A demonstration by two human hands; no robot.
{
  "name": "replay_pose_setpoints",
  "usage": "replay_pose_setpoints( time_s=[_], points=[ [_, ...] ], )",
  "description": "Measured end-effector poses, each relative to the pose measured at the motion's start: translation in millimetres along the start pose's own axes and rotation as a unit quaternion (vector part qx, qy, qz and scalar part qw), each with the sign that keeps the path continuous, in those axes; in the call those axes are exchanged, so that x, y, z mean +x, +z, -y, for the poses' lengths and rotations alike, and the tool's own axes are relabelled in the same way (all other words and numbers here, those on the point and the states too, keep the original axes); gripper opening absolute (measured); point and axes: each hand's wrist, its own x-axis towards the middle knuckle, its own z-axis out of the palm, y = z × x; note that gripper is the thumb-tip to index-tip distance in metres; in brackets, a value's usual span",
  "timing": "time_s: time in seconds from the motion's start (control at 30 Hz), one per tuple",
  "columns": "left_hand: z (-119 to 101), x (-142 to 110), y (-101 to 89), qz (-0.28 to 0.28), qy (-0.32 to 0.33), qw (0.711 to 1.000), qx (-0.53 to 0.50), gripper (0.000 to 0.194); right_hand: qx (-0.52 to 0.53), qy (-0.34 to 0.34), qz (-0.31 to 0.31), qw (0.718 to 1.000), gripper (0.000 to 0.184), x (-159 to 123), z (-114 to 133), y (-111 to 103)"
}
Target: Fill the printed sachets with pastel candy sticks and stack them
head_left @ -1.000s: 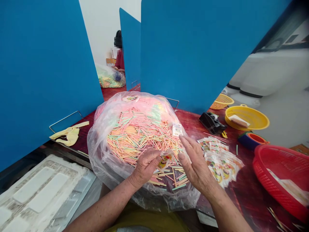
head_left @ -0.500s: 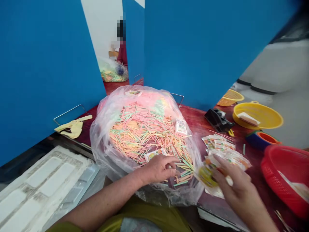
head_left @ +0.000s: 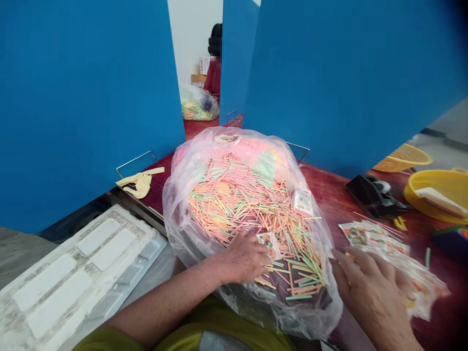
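Observation:
A clear plastic bag [head_left: 183,229] lies open on the table, filled with thin pastel sticks [head_left: 248,209] in pink, green, yellow and orange. My left hand [head_left: 244,258] rests on the sticks inside the bag, fingers flat, with a small printed packet [head_left: 269,245] just past its fingertips. A second packet [head_left: 302,201] lies on the sticks farther back. My right hand [head_left: 369,292] sits outside the bag, fingers spread over the near end of a fanned row of printed packets [head_left: 380,243].
Blue partition panels [head_left: 84,97] stand behind the red-brown table [head_left: 329,180]. A white moulded tray [head_left: 76,268] lies at lower left. To the right are a black tape dispenser [head_left: 376,197] and a yellow basin [head_left: 438,197]. A person in red [head_left: 214,83] sits beyond the gap.
My right hand has come down onto the fanned packets, with no packet lifted in it now. My left hand has moved slightly up the sticks, and the view has turned right.

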Motion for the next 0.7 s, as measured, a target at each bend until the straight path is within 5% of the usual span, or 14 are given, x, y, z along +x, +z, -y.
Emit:
replay_pose_setpoints(
  time_s=[0.07, 0.17, 0.33, 0.5, 0.7],
  points=[
    [-3.3, -1.7, -3.7, -0.026, 0.034, 0.999, -0.006, 0.021, 0.049, -0.087, 0.015, 0.995, 0.022, 35.9, 40.5, 3.3],
    [-7.2, -11.7, -11.0, -0.058, 0.066, 0.996, -0.025, 0.027, 0.113, -0.159, 0.117, 0.974, 0.025, 89.0, 111.1, 12.3],
    [-0.2, -42.6, -23.6, -0.108, -0.002, 0.991, -0.076, 0.027, 0.06, -0.22, 0.249, 0.941, 0.022, 135.0, 189.3, 34.3],
    [17.9, -57.7, -22.3, -0.105, -0.058, 0.988, -0.099, 0.025, 0.012, -0.272, 0.247, 0.93, 0.02, 121.3, 210.9, 54.7],
    [28.8, -59.5, -19.0, -0.101, -0.148, 0.972, -0.15, 0.028, -0.004, -0.249, 0.229, 0.941, 0.025, 117.7, 199.8, 60.8]
  ],
)
